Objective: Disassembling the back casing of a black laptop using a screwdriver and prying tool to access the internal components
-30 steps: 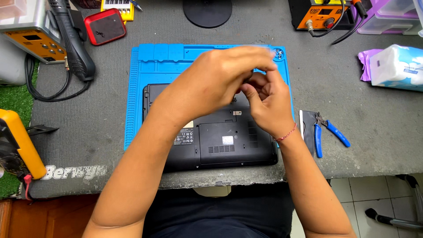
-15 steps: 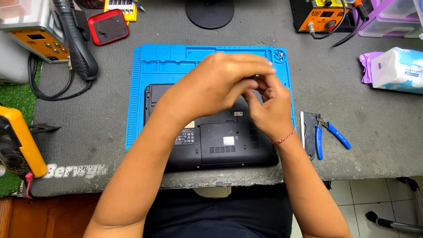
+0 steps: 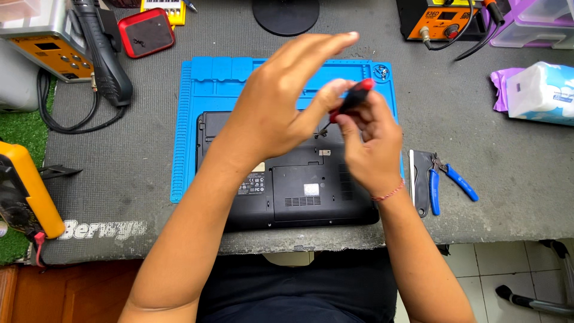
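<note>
**Holding a small screwdriver over an upturned laptop**

Gripping a slim screwdriver with a red-and-black handle, the right hand was closed around the tool's lower part, fingers curled, with the thin shaft angled down toward the left. The left hand met it from the other side: thumb and forefinger seemed to pinch near the handle, while the remaining fingers stretched out loosely toward the far edge of the bench. Whether the left hand truly bore any of the tool's weight could not be told.

The screwdriver looked light and stiff, with a narrow tip that would slip easily off a small screw; the handle was the sensible place to hold it, not the bare shaft.

Both hands hovered above a black laptop lying bottom-up, its panels and vents showing. It rested on a blue work mat, which lay on a grey bench cover. Right of the mat lay blue-handled cutters beside a dark flat tool. Further off stood an orange soldering station, a pack of wipes, a red case and, at the left edge, a yellow meter.
</note>
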